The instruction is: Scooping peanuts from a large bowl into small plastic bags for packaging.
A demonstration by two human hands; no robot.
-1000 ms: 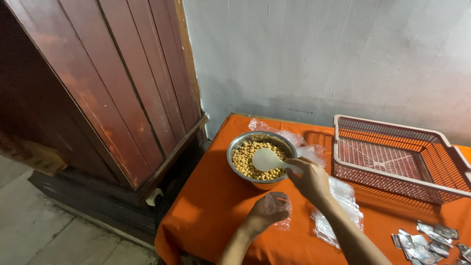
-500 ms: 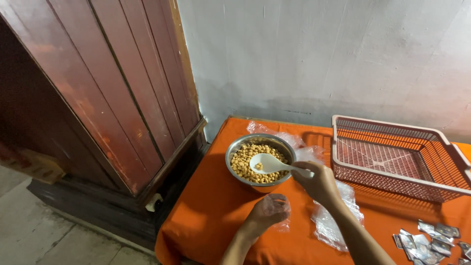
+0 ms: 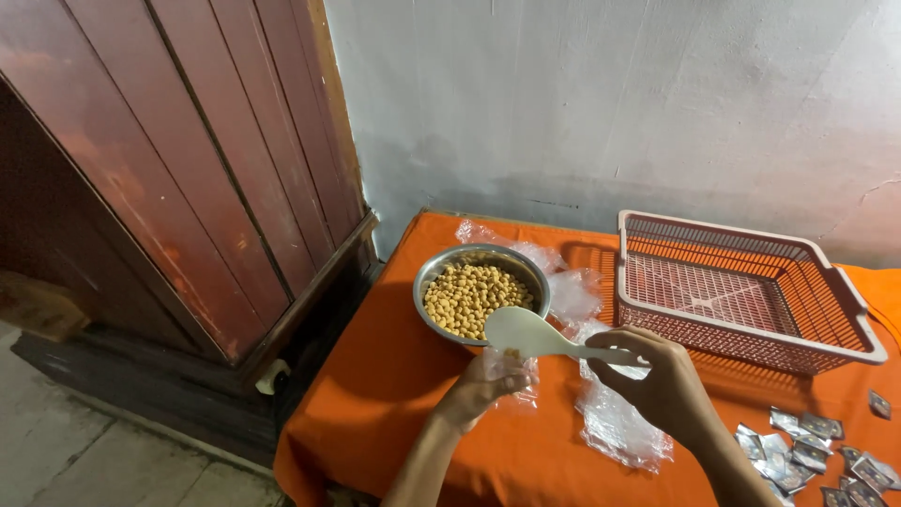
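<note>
While spoon overhangs bowl rim, basket sits apart

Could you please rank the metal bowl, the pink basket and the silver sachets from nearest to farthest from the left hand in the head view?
From the left hand, which holds a small clear bag:
1. Metal bowl of yellow beans, just above the hand, touching distance.
2. Pink basket, up to the right by the wall.
3. Silver sachets, far right, near the cloth's edge.

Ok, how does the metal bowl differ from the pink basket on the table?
The metal bowl is round and shiny with solid walls; the pink basket is rectangular plastic mesh. The bowl holds yellowish beans; the basket looks empty. The basket is larger. Both sit on the orange tablecloth.
</note>
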